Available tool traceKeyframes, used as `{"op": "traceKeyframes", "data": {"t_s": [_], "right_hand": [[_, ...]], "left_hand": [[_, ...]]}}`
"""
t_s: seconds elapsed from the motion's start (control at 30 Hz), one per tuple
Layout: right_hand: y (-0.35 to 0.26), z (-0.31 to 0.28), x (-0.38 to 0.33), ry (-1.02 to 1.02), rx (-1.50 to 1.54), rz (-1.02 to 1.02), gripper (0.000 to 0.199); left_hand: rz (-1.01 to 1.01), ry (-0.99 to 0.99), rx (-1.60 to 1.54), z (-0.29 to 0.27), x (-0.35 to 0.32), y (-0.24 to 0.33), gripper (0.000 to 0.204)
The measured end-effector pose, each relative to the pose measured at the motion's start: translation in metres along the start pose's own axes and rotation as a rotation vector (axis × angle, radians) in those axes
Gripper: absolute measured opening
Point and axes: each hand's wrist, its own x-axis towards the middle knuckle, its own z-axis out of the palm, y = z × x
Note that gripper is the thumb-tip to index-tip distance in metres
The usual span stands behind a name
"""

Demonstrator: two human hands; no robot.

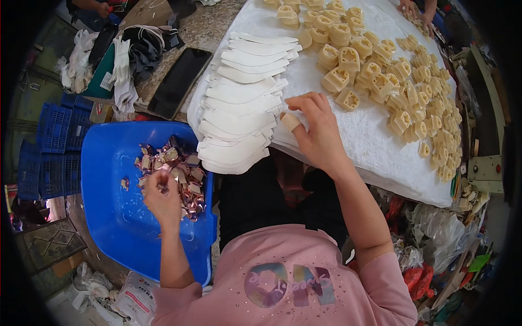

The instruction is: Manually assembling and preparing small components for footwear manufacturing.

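My left hand is down inside a blue plastic tub, at a heap of small shiny pinkish-purple and cream pieces. Its fingers are curled together; what they hold, if anything, is hard to make out. My right hand hovers at the near edge of a white cloth-covered table, fingers apart and nothing visible in them. A tan wrap covers its thumb. Just left of that hand lies an overlapping row of curved white strips. Many hollow cream-coloured moulded pieces are spread beyond it.
A black phone lies on the worn surface left of the strips. Blue crates are stacked at far left. Plastic bags and scraps crowd the floor at right. Another person's hands are at the table's far right.
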Motion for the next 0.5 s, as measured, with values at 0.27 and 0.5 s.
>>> {"op": "traceKeyframes", "data": {"t_s": [0.27, 0.5], "right_hand": [[0.015, 0.019, 0.038, 0.096, -0.213, 0.091, 0.02], [0.01, 0.032, 0.048, 0.048, -0.238, 0.119, 0.013]], "left_hand": [[0.232, 0.049, 0.11, 0.023, 0.017, 0.05, 0.025], [0.689, -0.326, -0.142, 0.095, 0.025, 0.116, 0.036]]}}
